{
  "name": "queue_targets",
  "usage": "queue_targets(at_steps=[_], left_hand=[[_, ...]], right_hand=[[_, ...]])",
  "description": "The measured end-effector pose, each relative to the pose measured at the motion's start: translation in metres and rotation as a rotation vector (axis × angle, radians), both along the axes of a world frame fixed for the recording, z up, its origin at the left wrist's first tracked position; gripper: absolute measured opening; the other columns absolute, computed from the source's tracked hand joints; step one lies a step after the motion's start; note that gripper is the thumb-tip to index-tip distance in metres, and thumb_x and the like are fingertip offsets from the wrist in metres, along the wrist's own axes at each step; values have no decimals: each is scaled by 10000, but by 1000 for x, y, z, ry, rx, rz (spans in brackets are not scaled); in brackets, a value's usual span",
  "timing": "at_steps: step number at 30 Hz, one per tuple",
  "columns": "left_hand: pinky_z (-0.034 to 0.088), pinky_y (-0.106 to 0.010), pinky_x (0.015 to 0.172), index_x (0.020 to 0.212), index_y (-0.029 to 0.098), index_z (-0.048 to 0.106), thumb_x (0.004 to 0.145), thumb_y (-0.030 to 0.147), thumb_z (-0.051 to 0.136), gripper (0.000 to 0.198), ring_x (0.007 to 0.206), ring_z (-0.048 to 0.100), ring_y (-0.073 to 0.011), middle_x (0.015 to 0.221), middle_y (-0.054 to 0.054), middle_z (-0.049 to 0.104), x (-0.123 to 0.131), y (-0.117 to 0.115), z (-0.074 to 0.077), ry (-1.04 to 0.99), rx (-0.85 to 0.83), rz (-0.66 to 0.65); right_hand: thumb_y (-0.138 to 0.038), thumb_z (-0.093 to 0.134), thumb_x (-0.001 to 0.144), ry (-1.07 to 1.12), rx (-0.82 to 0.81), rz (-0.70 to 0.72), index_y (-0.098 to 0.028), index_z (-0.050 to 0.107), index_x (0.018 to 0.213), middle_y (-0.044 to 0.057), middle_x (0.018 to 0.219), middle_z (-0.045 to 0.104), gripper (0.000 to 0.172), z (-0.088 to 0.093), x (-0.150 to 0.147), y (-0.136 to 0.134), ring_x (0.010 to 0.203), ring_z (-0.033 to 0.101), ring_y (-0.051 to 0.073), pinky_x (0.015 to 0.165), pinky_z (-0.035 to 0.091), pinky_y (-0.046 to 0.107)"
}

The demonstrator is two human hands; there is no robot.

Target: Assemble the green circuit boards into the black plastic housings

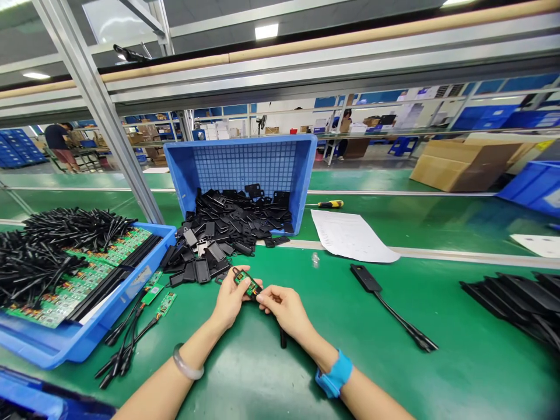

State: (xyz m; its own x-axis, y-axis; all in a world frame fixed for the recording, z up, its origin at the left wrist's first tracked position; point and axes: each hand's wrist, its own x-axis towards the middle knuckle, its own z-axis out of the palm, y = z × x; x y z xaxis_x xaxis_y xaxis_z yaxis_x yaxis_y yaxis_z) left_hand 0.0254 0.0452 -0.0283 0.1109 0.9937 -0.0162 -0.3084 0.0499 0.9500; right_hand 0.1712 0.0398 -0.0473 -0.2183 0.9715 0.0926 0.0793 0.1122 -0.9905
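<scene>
My left hand [227,302] is wrapped round a small black plastic case with a green circuit board [243,280] lying in it. The fingers of my right hand [286,309] pinch the near end of this board and case, where coloured wires show. A black cable end [283,338] hangs below my right hand. Just beyond my hands lies a heap of black case halves [231,219], spilling from a tipped blue crate [245,142]. Several loose circuit boards with black cables [151,294] rest on the green table to the left of my left forearm.
A blue tray [81,341] of cabled boards stands at left. To the right lie a closed black case with cable [366,278], a paper sheet [350,236], a screwdriver [331,204] and stacked black cases [516,303]. A metal post [100,111] rises behind the tray.
</scene>
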Motion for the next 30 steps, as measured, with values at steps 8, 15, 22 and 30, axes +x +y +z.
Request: queue_targets(at_steps=[8,15,22,30], left_hand=[[531,-324,682,1025,178,442,744,413,678,435,821,674,-231,896,-101,699,3,-4,1,-59,31,31],[528,-336,731,971,179,470,750,444,663,396,856,668,-233,906,-97,693,4,-5,1,55,100,73],[510,-276,616,953,163,507,710,457,684,421,731,657,-199,866,-96,688,2,-2,5,89,26,65],[425,-206,462,787,141,559,696,269,568,158,496,519,-109,608,-13,605,7,-4,4,314,-53,-248]], right_hand=[[-568,624,706,43,-123,75,-163,601,619,28,558,632,415,-1,2,4,464,523,123,479,405,227],[-495,602,720,-98,-54,-6,-177,591,608,34,546,643,338,0,2,5,454,539,134,462,401,228],[-407,573,789,-210,58,-28,-195,563,604,5,540,613,281,4,0,1,486,531,141,479,389,230],[-270,424,958,-502,706,-90,-198,657,942,61,836,606,244,15,13,-1,759,562,184,692,428,281]])
